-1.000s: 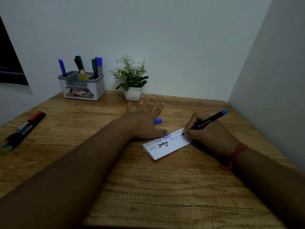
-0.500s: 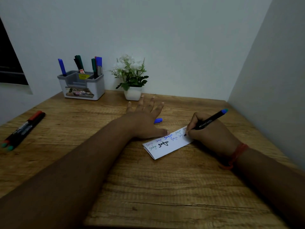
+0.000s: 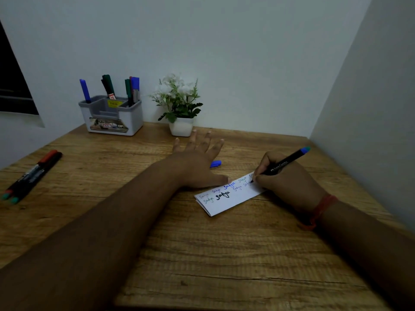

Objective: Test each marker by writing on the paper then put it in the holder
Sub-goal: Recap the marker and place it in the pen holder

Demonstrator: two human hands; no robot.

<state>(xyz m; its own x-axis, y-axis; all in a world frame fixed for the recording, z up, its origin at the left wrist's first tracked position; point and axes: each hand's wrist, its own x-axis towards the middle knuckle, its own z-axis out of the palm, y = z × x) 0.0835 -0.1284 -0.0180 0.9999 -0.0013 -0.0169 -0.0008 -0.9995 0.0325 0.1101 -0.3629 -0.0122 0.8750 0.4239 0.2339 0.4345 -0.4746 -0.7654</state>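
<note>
Head view: several markers fill the holder; right hand grips one, writing on paper; left hand lies flat, empty; three remain.

Black marker with blue end, white paper, wood-grain brown table.

Left hand lies flat, fingers spread, forearm extended; right hand is curled in a writing grip.

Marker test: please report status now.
Right hand writing with marker on paper. Left hand pins paper. Cap on table. Nothing blocking.
</note>
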